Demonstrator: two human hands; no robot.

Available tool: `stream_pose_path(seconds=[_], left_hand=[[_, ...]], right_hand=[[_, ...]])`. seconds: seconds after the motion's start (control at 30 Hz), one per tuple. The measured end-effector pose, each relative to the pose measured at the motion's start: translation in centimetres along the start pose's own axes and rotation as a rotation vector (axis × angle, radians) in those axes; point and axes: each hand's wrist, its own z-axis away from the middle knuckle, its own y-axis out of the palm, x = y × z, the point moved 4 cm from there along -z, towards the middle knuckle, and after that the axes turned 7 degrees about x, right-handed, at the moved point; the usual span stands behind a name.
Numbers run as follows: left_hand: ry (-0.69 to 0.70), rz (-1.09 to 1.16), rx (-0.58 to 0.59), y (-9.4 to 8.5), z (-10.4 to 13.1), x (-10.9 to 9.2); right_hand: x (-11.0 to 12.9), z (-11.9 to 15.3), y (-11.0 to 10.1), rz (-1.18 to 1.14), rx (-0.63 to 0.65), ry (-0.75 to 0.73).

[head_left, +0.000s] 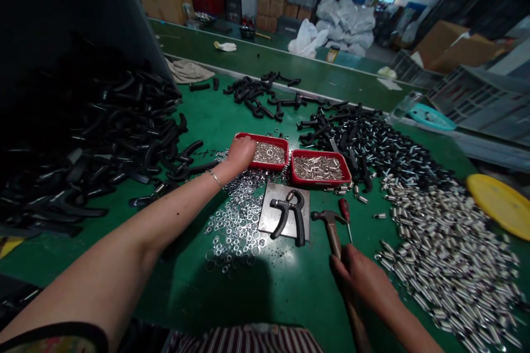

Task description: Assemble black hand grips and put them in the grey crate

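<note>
My left hand (241,155) reaches into the left red tray (285,161), which holds small metal parts. Its fingers are curled together, and whatever they pinch is hidden. My right hand (359,269) is wrapped round the wooden handle of a claw hammer (332,233), whose head rests on the table. Between my hands, a black hand gripper (298,215) with two handles lies on a square metal plate (267,220). A second red tray (321,181) of small metal pins stands behind the plate. A red-handled screwdriver (344,209) lies beside the hammer head.
Loose metal rings and nuts (236,220) spread left of the plate. Black handles (153,121) are heaped at the left; black handle parts with metal screws (372,143) pile at the back right. Metal cylinders (451,265) cover the right side, near a yellow lid (501,205).
</note>
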Motion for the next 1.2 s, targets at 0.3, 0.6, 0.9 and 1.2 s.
stream_pose_path(seconds=[0.3,0.6,0.9,1.2], left_hand=[[0.082,0.243,-0.248,-1.4,3.0,-1.9],[0.253,0.643,-0.118,-0.5,6.2,-6.2],[0.33,0.682,0.161,2.6,6.2,-11.1],[0.352,0.52,0.19,3.5,5.3,-11.8]], right_hand=[[4.4,2.0,-2.0,-0.534,0.147,-0.147],[6.9,-1.2,-2.3,-0.057,0.0,-0.226],[3.4,-0.3,3.0,-1.105,0.069,0.037],[2.7,-0.4,4.7,-1.226,0.024,0.004]])
